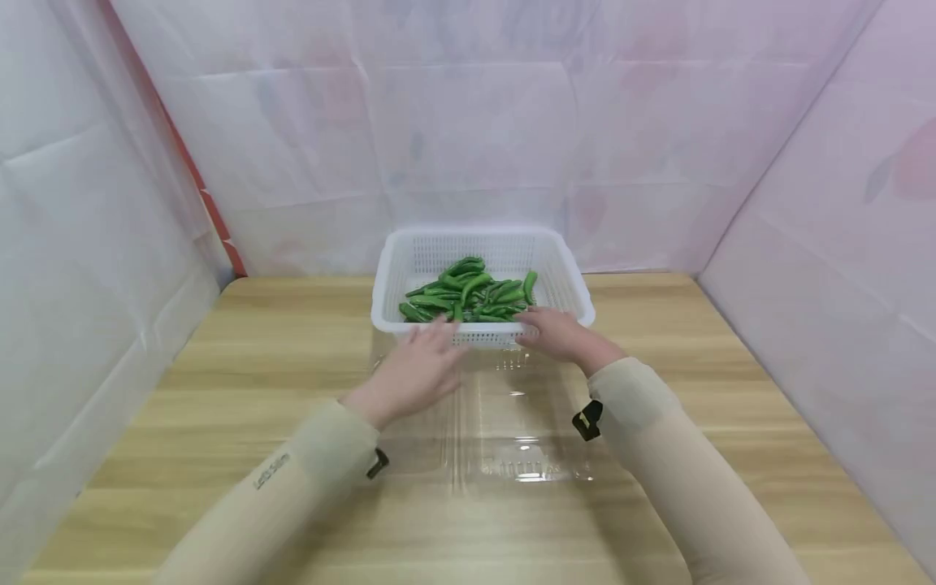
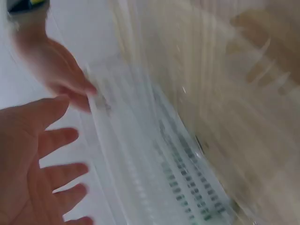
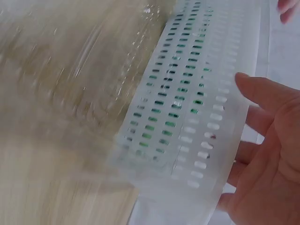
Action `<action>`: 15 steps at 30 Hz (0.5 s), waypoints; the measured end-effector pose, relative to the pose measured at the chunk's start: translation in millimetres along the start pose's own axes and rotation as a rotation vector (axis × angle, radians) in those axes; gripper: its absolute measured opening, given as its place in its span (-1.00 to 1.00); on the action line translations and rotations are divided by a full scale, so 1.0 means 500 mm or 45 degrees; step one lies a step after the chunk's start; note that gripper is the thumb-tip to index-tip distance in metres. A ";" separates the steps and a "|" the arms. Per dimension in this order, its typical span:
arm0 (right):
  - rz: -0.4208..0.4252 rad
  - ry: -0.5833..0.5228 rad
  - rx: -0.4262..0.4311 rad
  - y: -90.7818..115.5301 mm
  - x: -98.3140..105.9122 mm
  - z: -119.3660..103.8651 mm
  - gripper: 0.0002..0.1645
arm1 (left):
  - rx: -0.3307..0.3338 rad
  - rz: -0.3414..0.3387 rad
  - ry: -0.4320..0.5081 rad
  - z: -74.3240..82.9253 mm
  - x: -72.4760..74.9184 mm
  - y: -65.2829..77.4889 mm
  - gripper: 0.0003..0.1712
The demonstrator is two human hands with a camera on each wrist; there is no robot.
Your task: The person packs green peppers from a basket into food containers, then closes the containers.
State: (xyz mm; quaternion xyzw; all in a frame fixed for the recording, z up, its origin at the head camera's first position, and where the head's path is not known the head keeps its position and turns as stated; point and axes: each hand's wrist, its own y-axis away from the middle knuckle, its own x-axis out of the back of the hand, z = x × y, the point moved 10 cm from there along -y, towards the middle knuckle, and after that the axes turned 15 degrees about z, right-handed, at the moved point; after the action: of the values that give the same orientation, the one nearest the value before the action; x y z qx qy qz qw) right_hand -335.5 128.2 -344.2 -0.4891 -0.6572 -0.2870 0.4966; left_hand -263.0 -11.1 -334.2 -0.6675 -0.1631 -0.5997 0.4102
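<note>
A white perforated plastic basket [image 1: 483, 328] holds several green chili peppers [image 1: 475, 284] at the back of the table. My right hand [image 1: 559, 333] grips the right part of its front rim, thumb on the near side and fingers over the rim. The right wrist view shows the same hand [image 3: 267, 145] against the perforated wall. My left hand [image 1: 417, 370], blurred, hovers near the front rim at left. Its fingers are spread and hold nothing in the left wrist view [image 2: 42, 159]. A clear plastic clamshell box [image 1: 504, 422] lies open in front of the basket, beneath both hands.
The wood-grain table [image 1: 278, 357] carries the basket and the clear box. Pale patterned sheeting [image 1: 468, 138] hangs close behind the basket, and similar sheeting stands along both sides. A red strip [image 1: 197, 171] runs down the back left corner.
</note>
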 end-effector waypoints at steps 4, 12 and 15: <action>-0.005 -0.050 0.025 0.006 0.000 -0.002 -0.48 | -0.079 -0.156 0.068 0.053 -0.028 0.041 -0.40; -0.040 -0.113 -0.031 0.005 0.003 0.008 -0.45 | -0.053 -0.333 0.127 0.091 -0.082 0.075 -0.31; -0.057 -0.129 -0.032 0.003 -0.001 0.010 -0.44 | -0.076 -0.342 0.141 0.097 -0.085 0.079 -0.30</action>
State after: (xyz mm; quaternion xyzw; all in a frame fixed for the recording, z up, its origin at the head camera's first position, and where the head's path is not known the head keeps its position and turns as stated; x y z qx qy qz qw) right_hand -335.9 132.6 -346.7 -0.4943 -0.6885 -0.2812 0.4501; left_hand -212.3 12.4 -385.3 -0.6174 -0.2102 -0.6896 0.3147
